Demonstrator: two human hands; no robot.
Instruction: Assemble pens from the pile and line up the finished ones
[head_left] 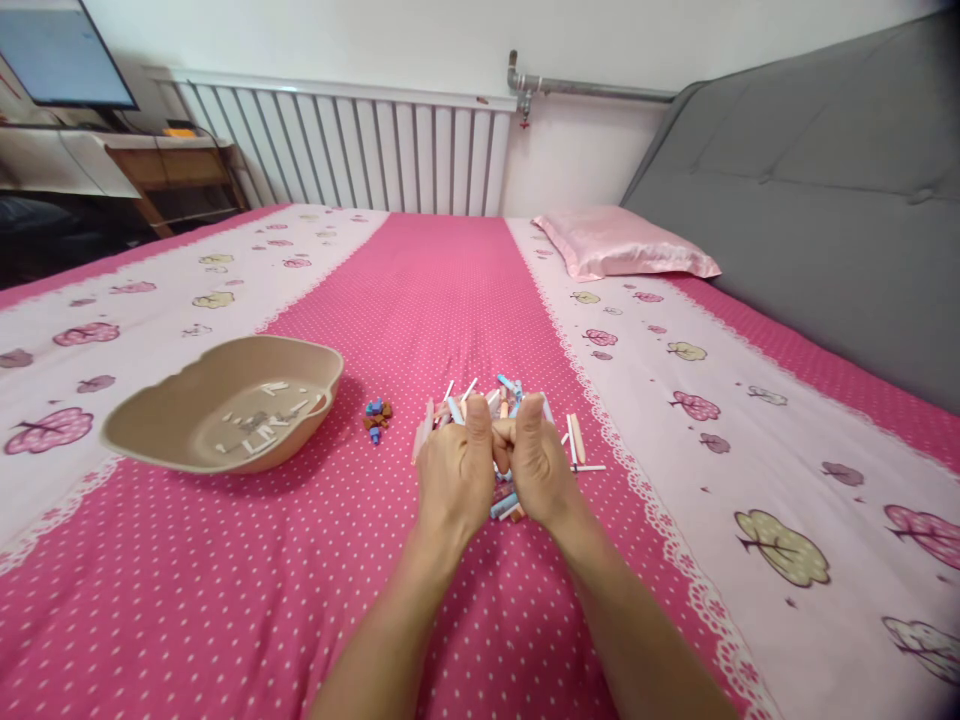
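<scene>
My left hand (456, 468) and my right hand (538, 465) are side by side with curled fingers and raised thumbs, their knuckles close together. Whatever they grip, if anything, is hidden behind the fingers. Under and around them lies a loose pile of small stick-like pieces (504, 508) in white, pale pink, light blue and orange. A few white and peach sticks (576, 440) lie just right of my right hand. Left of the pile sits a small cluster of blue and brown pieces (377, 418). Further left, a beige plastic basin (172, 405) holds several white pieces (262, 432).
All this lies on a bed with a pink dotted sheet (315, 590). A pink pillow (626, 243) rests near the grey headboard (817, 180) on the right. Behind the bed are a white radiator (360, 140) and a pipe (600, 90). A desk (172, 165) with a monitor (60, 50) stands back left.
</scene>
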